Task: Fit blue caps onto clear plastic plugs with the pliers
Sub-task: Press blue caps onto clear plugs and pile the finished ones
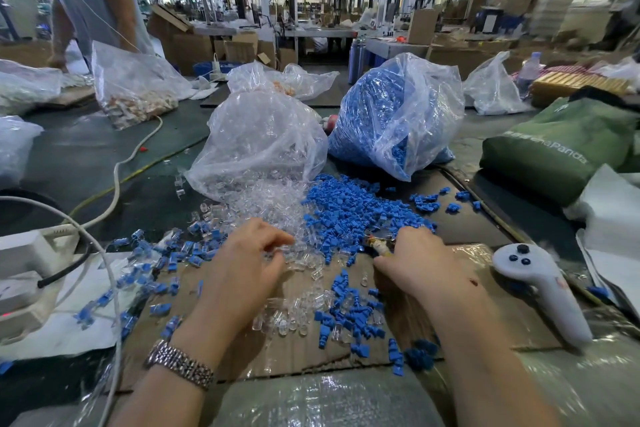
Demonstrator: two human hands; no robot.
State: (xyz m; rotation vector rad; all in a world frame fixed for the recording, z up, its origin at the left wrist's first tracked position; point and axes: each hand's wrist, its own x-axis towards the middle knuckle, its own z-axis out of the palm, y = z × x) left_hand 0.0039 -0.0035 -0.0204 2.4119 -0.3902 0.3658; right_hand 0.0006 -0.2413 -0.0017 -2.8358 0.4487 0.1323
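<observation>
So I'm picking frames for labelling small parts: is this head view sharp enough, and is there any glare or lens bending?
Head view: wide-angle bending curves the edges. The clear plugs and blue caps mid-table look fairly sharp. The left hand fingertips are slightly motion-blurred. The right hand hides most of the pliers. Glare shows on the plastic bags and near wrap; the windows are blown out.

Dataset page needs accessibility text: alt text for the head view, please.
A person's left hand reaches into loose clear plugs while the right hand grips pliers beside a pile of blue caps on a cluttered workbench. Two open plastic bags of clear and blue parts stand behind.
</observation>
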